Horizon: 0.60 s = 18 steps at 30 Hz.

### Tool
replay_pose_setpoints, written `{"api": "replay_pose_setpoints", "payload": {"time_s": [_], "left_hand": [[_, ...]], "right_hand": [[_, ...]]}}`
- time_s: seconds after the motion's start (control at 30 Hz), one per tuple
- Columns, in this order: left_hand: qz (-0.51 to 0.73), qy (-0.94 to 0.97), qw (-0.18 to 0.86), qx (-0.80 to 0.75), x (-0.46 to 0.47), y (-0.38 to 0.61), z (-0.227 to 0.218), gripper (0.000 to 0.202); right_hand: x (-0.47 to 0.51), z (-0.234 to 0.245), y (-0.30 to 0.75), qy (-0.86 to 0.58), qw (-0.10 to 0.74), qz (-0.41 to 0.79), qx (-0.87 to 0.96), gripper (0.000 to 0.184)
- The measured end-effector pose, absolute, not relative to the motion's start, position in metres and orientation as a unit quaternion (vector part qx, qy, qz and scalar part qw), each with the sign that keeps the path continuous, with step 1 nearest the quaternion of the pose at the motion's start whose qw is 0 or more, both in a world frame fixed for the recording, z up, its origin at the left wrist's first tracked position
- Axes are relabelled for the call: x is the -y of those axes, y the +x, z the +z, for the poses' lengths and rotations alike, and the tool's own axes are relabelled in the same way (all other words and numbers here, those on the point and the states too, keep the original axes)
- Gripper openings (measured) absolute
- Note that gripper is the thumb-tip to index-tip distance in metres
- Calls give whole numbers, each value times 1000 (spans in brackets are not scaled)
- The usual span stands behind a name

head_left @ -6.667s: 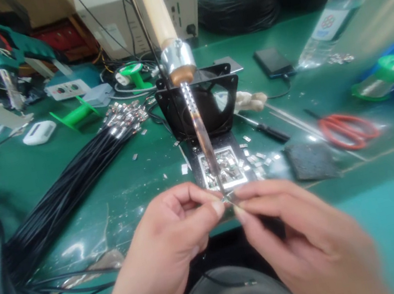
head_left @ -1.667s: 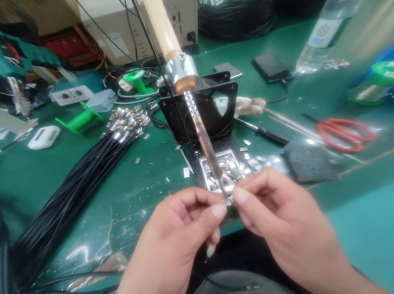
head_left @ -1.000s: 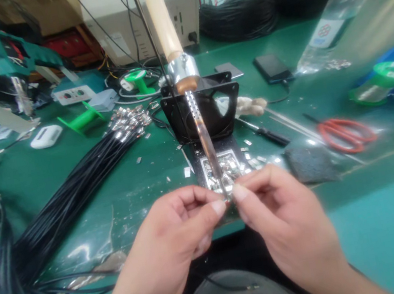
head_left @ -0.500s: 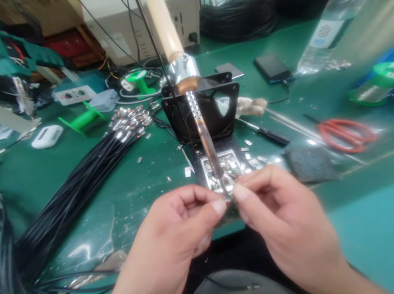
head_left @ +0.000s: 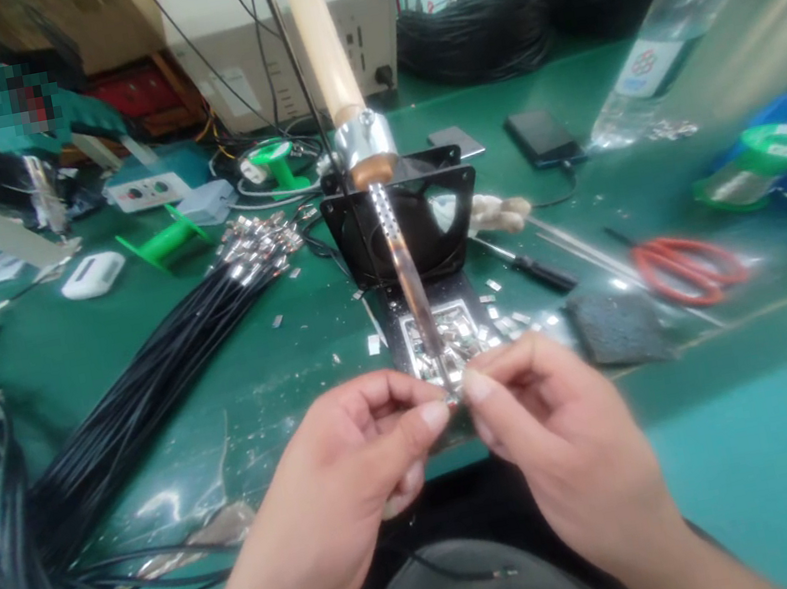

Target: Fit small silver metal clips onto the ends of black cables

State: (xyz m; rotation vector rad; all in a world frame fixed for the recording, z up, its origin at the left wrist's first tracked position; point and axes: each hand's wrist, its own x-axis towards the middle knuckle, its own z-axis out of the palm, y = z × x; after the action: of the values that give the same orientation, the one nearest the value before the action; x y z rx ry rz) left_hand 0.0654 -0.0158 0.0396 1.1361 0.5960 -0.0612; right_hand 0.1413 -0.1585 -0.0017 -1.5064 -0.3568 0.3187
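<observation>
Two hands meet at the middle of the near edge of the counter, fingertip to fingertip. The left hand is closed in a tight pinch of thumb and forefinger, the other fingers curled under. The right hand mirrors it from the other side. Both pinches hold a small metal piece, silvery and mostly hidden by the fingertips. What little shows seems to lie crosswise, from one pinch to the other, though I cannot be sure of its long axis or which end leads.

The soldering iron comes down onto that spot. Its long axis runs from the far edge toward the near one, with the wooden handle high and far and the tip low and pointing back at the person. The tip arrives right at the piece, just beyond the fingers. From here I cannot tell whether it touches. Neither hand is nearer, since both are on the piece.

Under the barrel, just past the hands, sits a tray of loose metal bits. A black fan stands behind it, a bundle of black cables sprawls toward the left edge, and red scissors lie toward the right.
</observation>
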Motion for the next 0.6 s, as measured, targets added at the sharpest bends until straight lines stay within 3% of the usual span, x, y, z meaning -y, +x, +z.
{"api": "replay_pose_setpoints", "payload": {"time_s": [0.6], "left_hand": [[-20, 568, 781, -259, 15, 65, 42, 24]], "right_hand": [[159, 8, 143, -680, 700, 125, 179, 19]]}}
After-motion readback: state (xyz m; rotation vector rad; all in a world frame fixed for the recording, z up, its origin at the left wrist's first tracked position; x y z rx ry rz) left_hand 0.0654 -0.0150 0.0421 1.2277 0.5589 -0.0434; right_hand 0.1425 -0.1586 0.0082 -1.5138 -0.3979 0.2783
